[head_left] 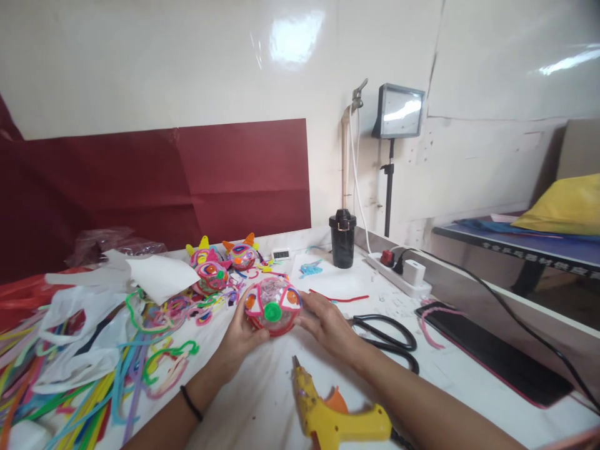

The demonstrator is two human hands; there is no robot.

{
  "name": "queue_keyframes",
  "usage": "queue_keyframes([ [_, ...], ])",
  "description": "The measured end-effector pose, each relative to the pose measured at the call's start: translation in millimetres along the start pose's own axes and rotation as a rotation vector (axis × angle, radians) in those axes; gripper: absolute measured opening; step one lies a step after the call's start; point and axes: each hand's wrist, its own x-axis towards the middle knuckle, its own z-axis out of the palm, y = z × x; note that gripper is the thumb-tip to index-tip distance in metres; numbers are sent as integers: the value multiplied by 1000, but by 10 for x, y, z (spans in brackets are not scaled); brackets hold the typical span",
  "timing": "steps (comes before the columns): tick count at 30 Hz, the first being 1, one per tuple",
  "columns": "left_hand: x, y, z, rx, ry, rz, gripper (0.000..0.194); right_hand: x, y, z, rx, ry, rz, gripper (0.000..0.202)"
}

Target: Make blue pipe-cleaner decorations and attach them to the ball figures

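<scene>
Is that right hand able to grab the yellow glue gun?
Probably yes: the yellow glue gun lies close by with nothing on top, but the right hand would need to let go of the decorated ball first.

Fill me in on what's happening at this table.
A person is holding a round craft figure between the left hand and right hand, its green disc and orange eye pieces facing the camera. A yellow glue gun lies between the forearms, held by neither hand. Similar decorated figures sit behind and to the left, near a heap of colorful pipe cleaners.
</scene>
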Motion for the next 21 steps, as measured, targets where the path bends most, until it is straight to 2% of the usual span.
queue_keyframes([
  [5, 7, 15, 5, 1, 19, 56, 98, -30, -32, 19, -6, 54, -30, 52],
  [9, -6, 41, -12, 2, -5, 60, 80, -32, -67, -2, 39, 84, -82, 54],
  [12, 2, 45, -33, -42, -15, 71, 73, -28, -85, -14, 80, 92, -98, 55],
  [21, 53, 5, -110, -311, 37, 39, 51, -32, -93, 0, 154, 79, -30, 51],
])
